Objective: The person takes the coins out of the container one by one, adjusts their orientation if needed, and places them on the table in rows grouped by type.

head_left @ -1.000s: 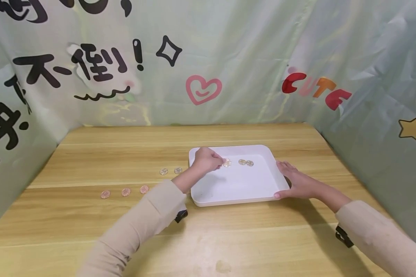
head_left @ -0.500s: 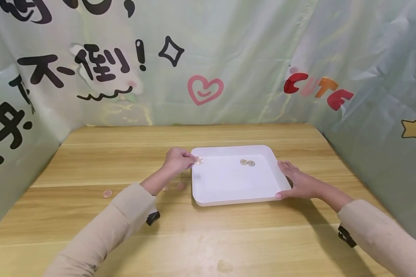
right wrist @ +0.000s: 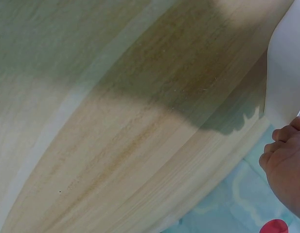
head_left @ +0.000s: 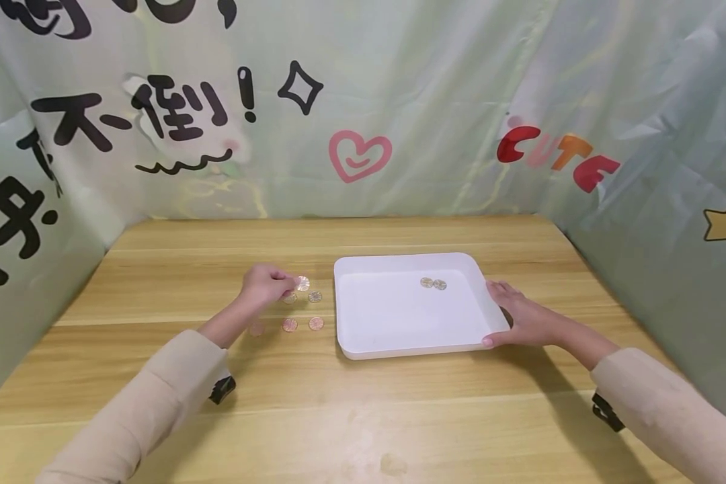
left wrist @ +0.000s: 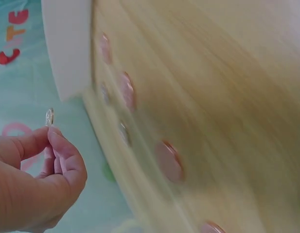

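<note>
A small shiny coin (head_left: 303,283) is pinched between the thumb and fingertips of my left hand (head_left: 264,288), left of the tray and above the table; the left wrist view shows the coin (left wrist: 50,117) edge-on. Two silvery coins (head_left: 314,296) lie below it on the wood. Nearer me is a row of copper-coloured coins (head_left: 289,325), partly behind my left arm. The white tray (head_left: 399,319) holds two pale gold coins (head_left: 426,282) side by side near its back. My right hand (head_left: 523,321) grips the tray's right side, thumb at its front corner.
The wooden table (head_left: 363,417) ends against a printed cloth curtain (head_left: 435,107) at the back and both sides. Each wrist carries a black device, the left one (head_left: 222,388) hanging low over the table.
My left hand has moved left with the pinched coin, from over the tray to above the silvery coins on the table. The right hand stays on the tray, which has hardly shifted.
</note>
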The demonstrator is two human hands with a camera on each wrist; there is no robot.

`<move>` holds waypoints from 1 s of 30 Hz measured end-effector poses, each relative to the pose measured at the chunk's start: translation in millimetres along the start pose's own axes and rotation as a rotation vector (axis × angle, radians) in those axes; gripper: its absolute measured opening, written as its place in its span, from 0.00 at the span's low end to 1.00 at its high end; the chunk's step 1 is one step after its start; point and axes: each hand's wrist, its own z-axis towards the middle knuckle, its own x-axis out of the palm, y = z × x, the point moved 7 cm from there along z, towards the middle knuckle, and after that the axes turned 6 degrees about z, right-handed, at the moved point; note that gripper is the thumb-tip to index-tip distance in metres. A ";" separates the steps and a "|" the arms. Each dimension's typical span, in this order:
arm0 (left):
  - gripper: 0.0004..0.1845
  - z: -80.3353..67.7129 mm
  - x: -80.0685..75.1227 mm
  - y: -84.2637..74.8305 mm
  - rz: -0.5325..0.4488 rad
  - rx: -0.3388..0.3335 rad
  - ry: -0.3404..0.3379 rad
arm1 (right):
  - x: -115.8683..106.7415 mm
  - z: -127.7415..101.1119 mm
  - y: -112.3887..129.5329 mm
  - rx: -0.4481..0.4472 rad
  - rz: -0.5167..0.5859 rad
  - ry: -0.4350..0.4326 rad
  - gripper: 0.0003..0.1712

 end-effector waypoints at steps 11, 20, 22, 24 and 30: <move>0.12 2.3 -20.1 35.0 0.054 -0.022 0.020 | -0.2 -1.0 1.3 0.002 0.003 0.001 0.66; 0.11 12.2 -29.2 70.8 0.084 -0.123 0.080 | 1.0 -1.6 1.3 0.001 0.009 0.007 0.66; 0.11 14.8 -29.7 74.4 0.081 -0.140 0.089 | 1.1 -1.7 1.2 0.000 0.013 0.006 0.65; 0.10 16.8 -30.4 76.0 0.079 -0.151 0.090 | 1.2 -1.7 0.9 0.000 0.015 0.006 0.65; 0.08 17.3 -33.7 74.9 0.116 -0.184 0.046 | 1.3 -1.6 0.2 0.001 0.018 0.004 0.65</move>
